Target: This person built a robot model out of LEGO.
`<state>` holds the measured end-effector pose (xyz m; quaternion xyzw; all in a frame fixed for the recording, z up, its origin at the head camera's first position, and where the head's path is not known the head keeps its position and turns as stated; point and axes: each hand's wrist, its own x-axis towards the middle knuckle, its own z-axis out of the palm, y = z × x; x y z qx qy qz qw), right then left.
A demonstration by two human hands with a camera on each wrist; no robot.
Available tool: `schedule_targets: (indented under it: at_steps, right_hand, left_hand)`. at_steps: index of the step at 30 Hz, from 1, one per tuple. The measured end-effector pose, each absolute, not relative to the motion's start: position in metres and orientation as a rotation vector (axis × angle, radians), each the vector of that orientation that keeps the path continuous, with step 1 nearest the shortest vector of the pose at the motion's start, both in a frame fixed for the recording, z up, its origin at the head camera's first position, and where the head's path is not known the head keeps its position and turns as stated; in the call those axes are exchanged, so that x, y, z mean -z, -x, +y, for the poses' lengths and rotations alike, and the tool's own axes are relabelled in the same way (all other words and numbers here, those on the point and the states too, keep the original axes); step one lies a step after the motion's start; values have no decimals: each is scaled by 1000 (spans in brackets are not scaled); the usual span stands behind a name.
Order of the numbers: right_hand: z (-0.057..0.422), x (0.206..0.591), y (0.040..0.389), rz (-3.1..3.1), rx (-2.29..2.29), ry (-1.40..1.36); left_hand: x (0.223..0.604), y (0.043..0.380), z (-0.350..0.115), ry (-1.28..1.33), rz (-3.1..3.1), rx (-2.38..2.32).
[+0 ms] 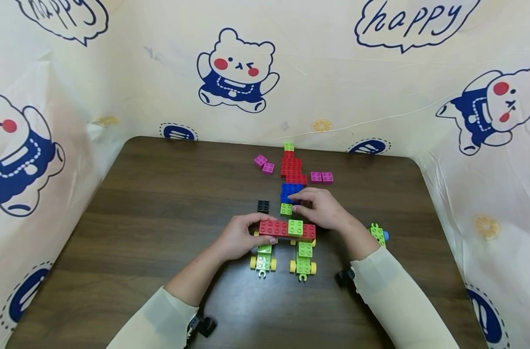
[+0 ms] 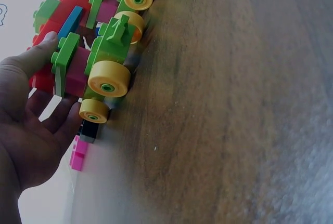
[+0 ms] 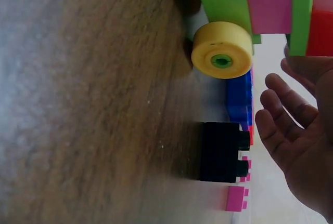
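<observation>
Head view: left hand (image 1: 242, 236) grips wheeled brick build (image 1: 295, 227), lower centre; right hand (image 1: 322, 207) relaxed, fingers parted.
Likely light, stiff, apt to unsnap; best held along its red beam (image 1: 273, 228).

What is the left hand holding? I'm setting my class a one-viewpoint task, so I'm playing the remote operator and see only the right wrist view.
Observer: The head view shows the left hand gripping the left end of the red bar.
Operator: And what sits on top of that bar?
Observer: A green block, set a little right of the bar's middle.
Operator: Is anything lying farther to the right?
Observer: Yes, a green piece with a round blue part lies beside the right forearm.
</observation>
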<state>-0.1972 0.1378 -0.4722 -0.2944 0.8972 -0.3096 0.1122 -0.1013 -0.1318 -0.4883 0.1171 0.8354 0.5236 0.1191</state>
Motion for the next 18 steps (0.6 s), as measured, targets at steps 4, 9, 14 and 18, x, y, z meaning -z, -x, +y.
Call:
schedule_targets:
  at_steps: [4,9,14,18]
  right_hand:
    - [132,477,202,2624,823,872]
    - [128,481,204,2638,727,942]
    - [126,482,204,2653,669,992]
    - [126,483,203,2667,618,986]
  left_hand:
    - [488,101,-132,-344,2454,-1514]
    - [487,101,-132,-348,2451,-1508]
    - [487,100,-132,-347,2448,-1517]
    - [487,100,-132,-353,2448,-1524]
